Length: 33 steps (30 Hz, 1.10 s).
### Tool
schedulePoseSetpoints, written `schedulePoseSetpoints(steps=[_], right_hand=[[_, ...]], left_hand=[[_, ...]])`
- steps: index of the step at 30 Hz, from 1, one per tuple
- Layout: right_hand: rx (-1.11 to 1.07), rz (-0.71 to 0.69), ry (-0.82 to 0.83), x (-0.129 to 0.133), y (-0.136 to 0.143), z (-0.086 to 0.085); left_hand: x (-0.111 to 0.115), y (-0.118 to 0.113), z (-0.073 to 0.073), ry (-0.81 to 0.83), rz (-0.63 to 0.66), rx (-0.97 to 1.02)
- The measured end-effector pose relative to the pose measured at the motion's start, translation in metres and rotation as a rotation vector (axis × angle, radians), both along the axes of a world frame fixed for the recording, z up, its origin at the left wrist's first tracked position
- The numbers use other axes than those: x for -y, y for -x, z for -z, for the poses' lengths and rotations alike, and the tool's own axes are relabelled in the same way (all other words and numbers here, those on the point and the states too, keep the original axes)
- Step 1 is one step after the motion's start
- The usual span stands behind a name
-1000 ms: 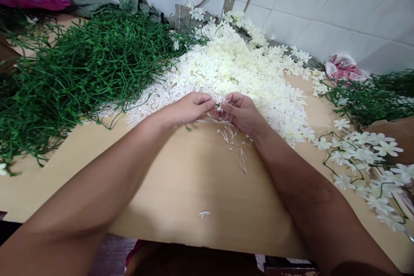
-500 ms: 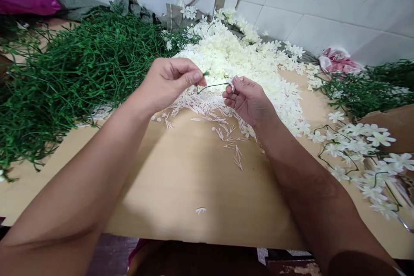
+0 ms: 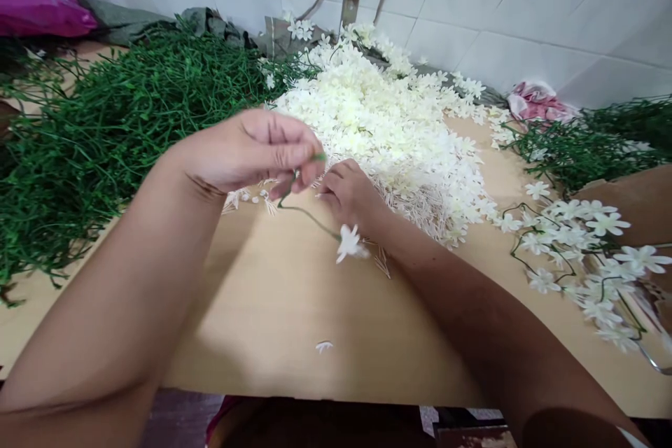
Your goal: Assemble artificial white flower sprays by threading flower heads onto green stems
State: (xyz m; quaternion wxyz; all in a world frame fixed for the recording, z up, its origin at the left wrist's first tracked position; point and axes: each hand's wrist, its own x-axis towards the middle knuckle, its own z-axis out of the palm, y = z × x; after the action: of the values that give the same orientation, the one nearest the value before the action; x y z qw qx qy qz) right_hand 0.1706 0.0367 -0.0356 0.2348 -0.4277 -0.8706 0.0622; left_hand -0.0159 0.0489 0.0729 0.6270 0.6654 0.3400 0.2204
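Observation:
My left hand (image 3: 255,154) pinches the upper end of a thin green artificial stem (image 3: 309,214). The stem hangs out below the fingers, and a white artificial flower (image 3: 348,243) sits on its lower right end, slightly blurred. Lower and to the right, my right hand (image 3: 360,201) is down at the near edge of the heap of thin white stamen pieces (image 3: 414,199). Its fingers are curled, and what lies between their tips is hidden. Behind both hands spreads a big heap of white flower heads (image 3: 372,101).
A large mass of green stems (image 3: 131,98) covers the table's left. Finished-looking flower sprigs (image 3: 598,259) lie at the right, beside a cardboard box (image 3: 630,206) and more green stems (image 3: 593,136). One small white piece (image 3: 324,346) rests on the tabletop (image 3: 262,308) near the front edge.
My right hand has let go of the flower end and dropped down and left to the stamen heap. My left hand has lowered slightly, and the flower now dangles from its stem.

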Motion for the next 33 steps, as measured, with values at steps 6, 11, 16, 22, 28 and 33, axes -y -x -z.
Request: schedulePoseSetpoints(steps=[6, 11, 16, 22, 28, 33], right_hand=[[-0.384, 0.124, -0.009, -0.008, -0.021, -0.024], [-0.673, 0.261, 0.177, -0.013, -0.033, -0.035], [-0.703, 0.265, 0.23, -0.017, -0.039, -0.035], [-0.667, 0.249, 0.179, -0.018, -0.043, -0.033], [-0.643, 0.283, 0.111, -0.02, -0.046, -0.034], [-0.655, 0.3, 0.098, -0.023, -0.046, -0.03]], left_hand=[[-0.006, -0.017, 0.024, 0.005, 0.256, -0.42], [-0.014, -0.025, 0.036, -0.347, -0.187, -0.465], [-0.017, -0.026, 0.042, -0.332, -0.134, -0.572], [-0.041, -0.057, 0.049, -0.698, -0.406, -0.701], [-0.061, -0.082, 0.059, -0.785, -0.395, -0.92], [-0.059, -0.077, 0.063, -0.801, -0.387, -0.935]])
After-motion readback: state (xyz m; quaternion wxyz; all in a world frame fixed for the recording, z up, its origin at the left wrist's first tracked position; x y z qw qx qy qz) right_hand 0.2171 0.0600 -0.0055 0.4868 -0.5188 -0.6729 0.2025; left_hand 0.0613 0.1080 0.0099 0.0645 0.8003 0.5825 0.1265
